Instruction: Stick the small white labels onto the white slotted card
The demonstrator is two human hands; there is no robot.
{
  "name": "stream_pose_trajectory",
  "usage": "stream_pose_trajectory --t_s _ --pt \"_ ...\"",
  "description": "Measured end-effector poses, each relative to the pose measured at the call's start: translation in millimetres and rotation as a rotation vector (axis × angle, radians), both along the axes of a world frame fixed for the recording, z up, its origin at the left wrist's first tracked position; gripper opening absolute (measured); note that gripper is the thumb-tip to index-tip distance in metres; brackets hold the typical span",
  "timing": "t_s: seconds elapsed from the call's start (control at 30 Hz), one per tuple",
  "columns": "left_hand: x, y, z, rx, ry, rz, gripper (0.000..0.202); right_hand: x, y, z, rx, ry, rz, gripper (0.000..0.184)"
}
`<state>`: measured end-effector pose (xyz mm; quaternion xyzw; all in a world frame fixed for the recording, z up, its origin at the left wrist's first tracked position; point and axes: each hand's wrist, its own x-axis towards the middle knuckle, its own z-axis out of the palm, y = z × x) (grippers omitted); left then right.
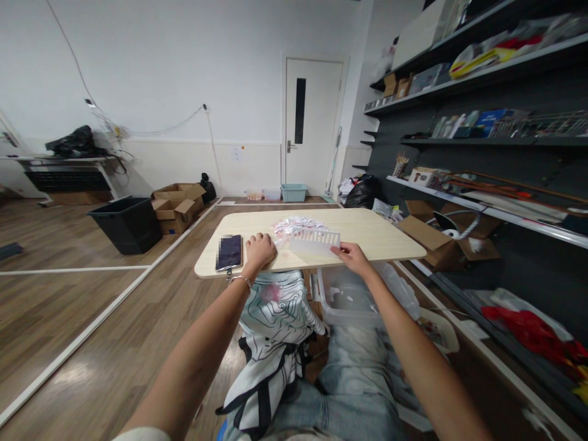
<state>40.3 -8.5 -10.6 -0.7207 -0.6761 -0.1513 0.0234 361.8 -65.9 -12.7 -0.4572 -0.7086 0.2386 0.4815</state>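
Note:
My right hand (353, 256) pinches the right end of a thin, whitish sheet with a row of slots along its upper edge, like a comb (315, 246), upright over the front part of the table (376, 236). Behind this slotted sheet lies a loose heap of small white and pinkish pieces (294, 224). Palm down near the table's front edge, my left hand (261, 250) has its fingers curled under; anything beneath them is hidden. Left of it lies a dark phone (228, 252).
A clear plastic bin (349, 300) with a few white scraps sits below the table's front edge. Patterned cloth (280, 312) hangs over my lap. Shelves (482, 141) line the right wall, with an open cardboard box (432, 242) below. A black bin (128, 223) stands left.

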Motion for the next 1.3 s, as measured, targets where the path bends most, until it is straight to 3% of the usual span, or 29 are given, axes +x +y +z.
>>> stream_pose_trajectory --t_s 0.57,0.7,0.9,1.3 --pt "0 1 0.1 -0.003 -0.002 -0.007 0.046 -4 2 -1.1 -0.018 -0.029 0.048 0.066" --pt "1 0 0.4 -0.008 -0.009 -0.003 0.046 -4 5 -6.4 0.050 -0.063 0.009 0.056" --pt "1 0 1.2 -0.006 -0.025 -0.007 0.045 -4 8 -7.0 0.112 -0.101 0.155 0.024" --pt "0 1 0.8 -0.013 -0.024 -0.006 0.045 -1 3 3.8 -0.015 -0.075 0.237 0.029"
